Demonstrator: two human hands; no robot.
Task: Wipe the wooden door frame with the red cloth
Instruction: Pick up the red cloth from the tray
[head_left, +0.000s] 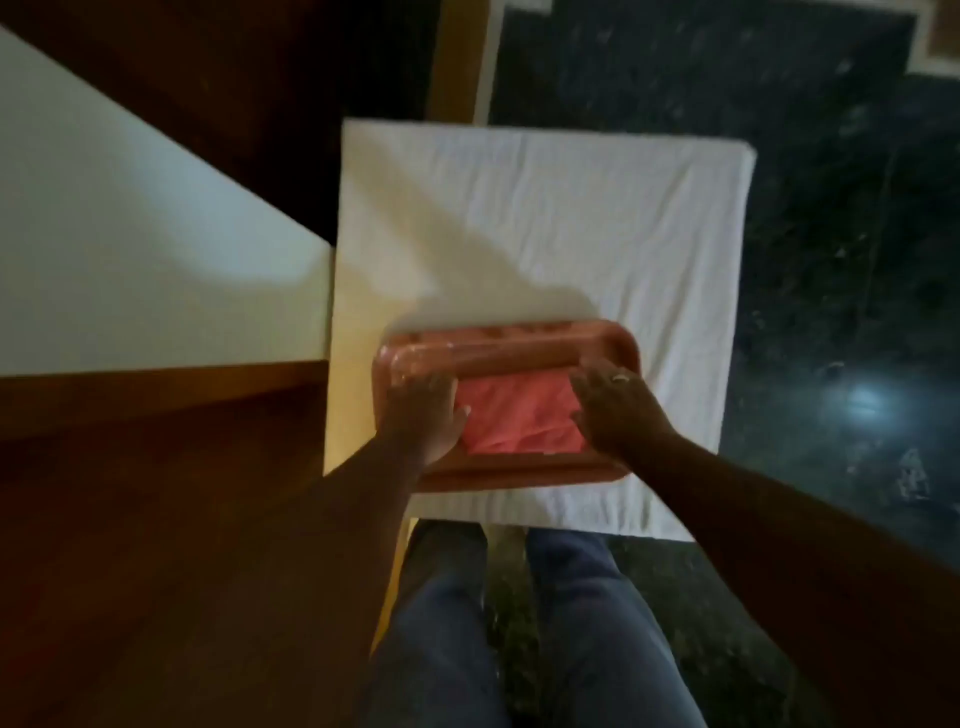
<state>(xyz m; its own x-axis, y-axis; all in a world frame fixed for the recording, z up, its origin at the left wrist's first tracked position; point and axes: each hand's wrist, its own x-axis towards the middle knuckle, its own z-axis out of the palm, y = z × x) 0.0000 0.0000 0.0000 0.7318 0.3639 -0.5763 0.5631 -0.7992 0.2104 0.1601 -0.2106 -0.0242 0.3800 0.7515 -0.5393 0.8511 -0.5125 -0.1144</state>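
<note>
A folded red cloth (519, 415) lies in a salmon-red plastic tray (498, 348) on a white-covered small table. My left hand (428, 410) rests on the cloth's left edge and the tray, fingers spread. At the cloth's right edge, my right hand (615, 405) lies palm down, a ring on one finger. Both hands touch the cloth; whether either grips it I cannot tell. Dark wooden door frame (156, 519) fills the lower left, with more brown wood (249, 93) at the upper left.
The white cloth-covered table (571, 218) stands on a dark marble floor (831, 260). A pale wall panel (130, 260) sits at the left between the wooden parts. My legs in blue jeans (519, 634) are below the table edge.
</note>
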